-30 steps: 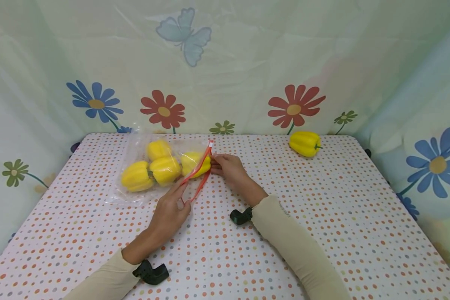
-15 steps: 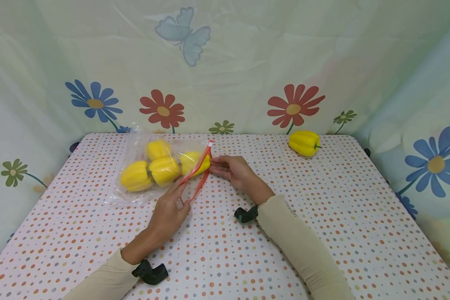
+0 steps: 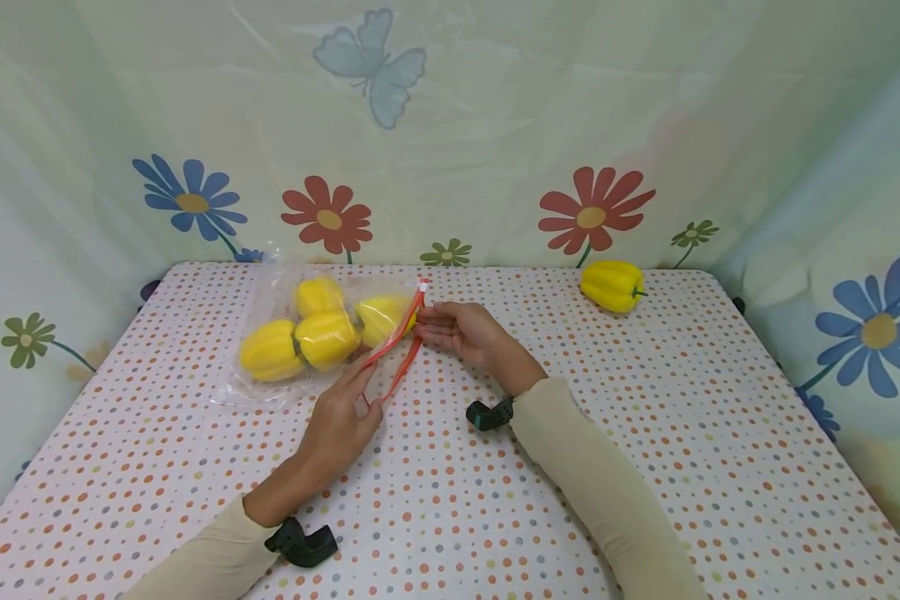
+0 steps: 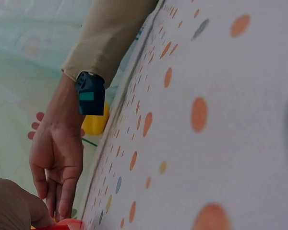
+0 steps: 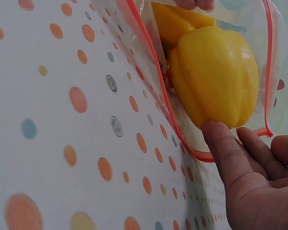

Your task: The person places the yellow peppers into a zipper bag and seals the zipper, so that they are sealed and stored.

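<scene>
A clear zip bag (image 3: 232,392) with a red zip edge (image 3: 407,354) lies on the table, its mouth facing right. Several yellow bell peppers (image 3: 270,350) are inside it. My left hand (image 3: 339,425) holds the near side of the mouth, thumb and fingers on the red edge. At the opening sits another yellow bell pepper (image 5: 216,76), just within the red rim. The extended fingertips of my right hand (image 3: 474,335) touch this pepper's end in the right wrist view. One yellow bell pepper (image 3: 612,286) with a green stem lies outside the bag at the back right.
A white dotted cloth (image 3: 450,517) covers the table. Behind it hangs a curtain (image 3: 480,125) printed with flowers and a butterfly. Each wrist carries a dark camera mount (image 3: 300,542).
The pepper at the mouth has shifted slightly left, deeper into the bag. My right hand drew back a little, its fingers straightening, then moved left again. My left hand keeps its hold.
</scene>
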### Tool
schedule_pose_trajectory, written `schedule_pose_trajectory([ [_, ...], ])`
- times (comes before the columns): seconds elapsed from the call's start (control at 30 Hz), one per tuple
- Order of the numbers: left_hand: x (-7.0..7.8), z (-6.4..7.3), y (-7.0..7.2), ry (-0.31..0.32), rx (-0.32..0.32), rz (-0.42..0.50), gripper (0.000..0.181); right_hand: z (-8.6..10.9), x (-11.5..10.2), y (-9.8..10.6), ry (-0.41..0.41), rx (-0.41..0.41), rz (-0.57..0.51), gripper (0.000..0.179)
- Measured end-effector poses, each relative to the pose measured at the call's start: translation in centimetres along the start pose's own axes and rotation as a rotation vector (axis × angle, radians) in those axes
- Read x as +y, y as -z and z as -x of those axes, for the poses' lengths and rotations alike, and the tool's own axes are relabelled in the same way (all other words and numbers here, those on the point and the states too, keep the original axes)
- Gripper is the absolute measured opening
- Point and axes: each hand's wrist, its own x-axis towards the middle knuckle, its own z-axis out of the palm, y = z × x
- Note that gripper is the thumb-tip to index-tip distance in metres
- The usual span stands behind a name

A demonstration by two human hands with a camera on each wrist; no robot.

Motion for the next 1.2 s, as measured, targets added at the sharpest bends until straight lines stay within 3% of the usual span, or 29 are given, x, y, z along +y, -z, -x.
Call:
schedule_pose_trajectory([
  [0.6, 0.1, 0.0, -0.2, 0.017, -0.021, 0.001, 0.055, -1.6, -1.0, 1.2, -0.094, -0.095, -0.071, 0.039],
  [0.9, 0.1, -0.1, 0.0, 0.009, -0.011, -0.021, 0.054, -2.1, -0.4, 0.7, -0.054, -0.147, -0.064, 0.057],
  [1.2, 0.1, -0.1, 0.1, 0.032, -0.019, -0.032, 0.055, -2.0, -0.2, 0.4, -0.052, -0.144, -0.043, 0.058],
])
